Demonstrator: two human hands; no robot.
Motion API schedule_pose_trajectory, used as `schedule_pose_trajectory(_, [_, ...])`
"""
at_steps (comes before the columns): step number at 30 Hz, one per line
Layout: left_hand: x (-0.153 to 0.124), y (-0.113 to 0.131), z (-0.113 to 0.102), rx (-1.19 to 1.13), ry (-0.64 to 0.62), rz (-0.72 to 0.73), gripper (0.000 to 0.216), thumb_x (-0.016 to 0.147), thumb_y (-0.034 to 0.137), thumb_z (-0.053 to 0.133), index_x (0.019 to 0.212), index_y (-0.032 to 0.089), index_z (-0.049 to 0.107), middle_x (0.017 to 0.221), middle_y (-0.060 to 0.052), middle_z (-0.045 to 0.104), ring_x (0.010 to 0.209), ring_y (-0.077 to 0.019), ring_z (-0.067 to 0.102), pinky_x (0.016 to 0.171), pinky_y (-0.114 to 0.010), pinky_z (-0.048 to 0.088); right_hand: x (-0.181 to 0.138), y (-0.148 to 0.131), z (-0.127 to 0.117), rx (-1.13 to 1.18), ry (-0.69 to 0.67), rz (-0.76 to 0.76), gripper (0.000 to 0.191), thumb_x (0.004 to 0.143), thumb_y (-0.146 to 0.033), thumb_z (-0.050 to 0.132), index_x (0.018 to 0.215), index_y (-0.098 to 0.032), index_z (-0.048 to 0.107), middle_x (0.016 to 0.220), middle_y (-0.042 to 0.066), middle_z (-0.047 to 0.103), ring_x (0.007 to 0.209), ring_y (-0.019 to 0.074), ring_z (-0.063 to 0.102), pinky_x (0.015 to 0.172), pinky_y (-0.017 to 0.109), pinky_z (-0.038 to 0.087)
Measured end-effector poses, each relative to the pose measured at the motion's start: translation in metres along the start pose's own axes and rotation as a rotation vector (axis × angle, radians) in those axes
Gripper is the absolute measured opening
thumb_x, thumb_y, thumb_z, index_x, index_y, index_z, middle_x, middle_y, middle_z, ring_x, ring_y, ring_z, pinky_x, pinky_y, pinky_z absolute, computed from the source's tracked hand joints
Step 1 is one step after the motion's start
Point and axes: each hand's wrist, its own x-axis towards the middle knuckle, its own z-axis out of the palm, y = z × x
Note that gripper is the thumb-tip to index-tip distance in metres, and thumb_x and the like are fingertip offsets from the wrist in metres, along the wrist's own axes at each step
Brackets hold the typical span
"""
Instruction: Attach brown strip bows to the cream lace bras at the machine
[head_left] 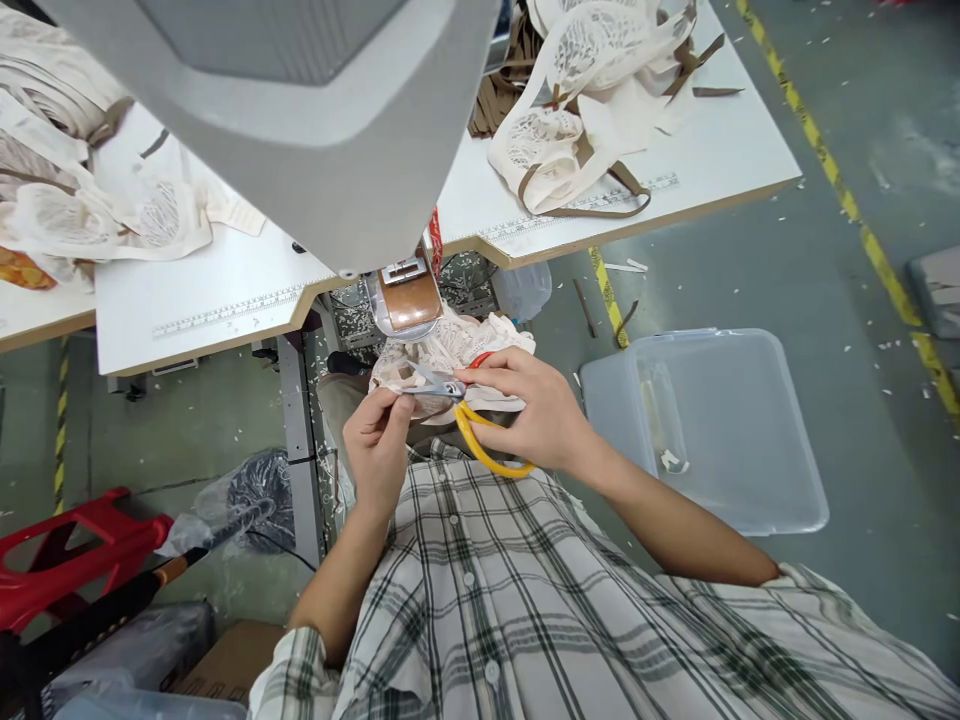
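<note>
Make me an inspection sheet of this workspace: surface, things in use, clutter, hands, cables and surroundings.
Surface: white table with printed ruler markings; grey sewing machine above it.
Things in use: scissors with parted blades; pale lace fabric bunched on the lap.
Clutter: lace pieces on the table, left and right; pale scraps on the floor.
Hands: right hand holds the scissors; left hand pinches the lace fabric, fingers close to the blades.
Cables: thin dark cable low on the left.
Surroundings: clear plastic bin on the right; yellow-and-black floor tape.
</note>
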Motion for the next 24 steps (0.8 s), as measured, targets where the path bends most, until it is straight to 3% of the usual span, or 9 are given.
schedule_pose_trajectory(4, [0.003, -0.002, -0.001, -0.094, 0.037, -0.123, 0.018, 0.087, 0.036, 0.072, 0.082, 0.02, 0.073, 0.075, -0.001, 0.067, 0.059, -0.0097, 0.048, 0.057, -0.023, 0.041, -0.006, 0.004, -0.009, 0.005, 0.082, 0.075, 0.042, 0.078, -0.028, 0.072, 0.12, -0.03, 0.073, 0.101, 0.005, 0.065, 0.078, 0.0183, 0.061, 0.07, 0.036, 0.055])
schedule_pose_trajectory(7, [0.005, -0.001, -0.001, -0.151, 0.014, -0.179, 0.018, 0.086, 0.037, 0.073, 0.082, 0.019, 0.073, 0.075, -0.001, 0.069, 0.058, -0.0083, 0.046, 0.057, -0.021, 0.041, -0.009, 0.0, -0.011, -0.001, 0.05, 0.007, 0.044, 0.077, -0.029, 0.074, 0.121, -0.03, 0.073, 0.104, 0.005, 0.066, 0.085, 0.0197, 0.064, 0.074, 0.036, 0.056])
schedule_pose_trajectory(14, [0.002, -0.002, -0.003, -0.067, 0.014, -0.121, 0.02, 0.085, 0.04, 0.074, 0.092, 0.021, 0.077, 0.077, -0.002, 0.072, 0.07, -0.0141, 0.063, 0.064, -0.024, 0.049, -0.004, -0.01, -0.005, -0.105, 0.012, -0.134, 0.044, 0.078, -0.03, 0.074, 0.122, -0.026, 0.072, 0.102, 0.006, 0.068, 0.089, 0.0212, 0.068, 0.075, 0.037, 0.056])
schedule_pose_trajectory(19, [0.001, -0.004, -0.002, 0.006, 0.015, -0.069, 0.02, 0.087, 0.039, 0.07, 0.094, 0.021, 0.077, 0.09, -0.004, 0.076, 0.086, -0.0192, 0.07, 0.075, -0.03, 0.055, 0.001, -0.011, -0.002, -0.123, -0.001, -0.138, 0.042, 0.081, -0.034, 0.071, 0.121, -0.024, 0.072, 0.105, 0.007, 0.069, 0.093, 0.022, 0.068, 0.076, 0.037, 0.056])
schedule_pose_trajectory(24, [0.0, -0.008, -0.001, -0.006, 0.025, -0.03, 0.019, 0.087, 0.038, 0.071, 0.093, 0.022, 0.077, 0.091, -0.004, 0.076, 0.091, -0.0208, 0.072, 0.081, -0.032, 0.056, 0.001, -0.01, -0.001, -0.133, -0.025, -0.127, 0.042, 0.08, -0.034, 0.072, 0.121, -0.023, 0.073, 0.105, 0.007, 0.069, 0.092, 0.0216, 0.068, 0.075, 0.037, 0.056])
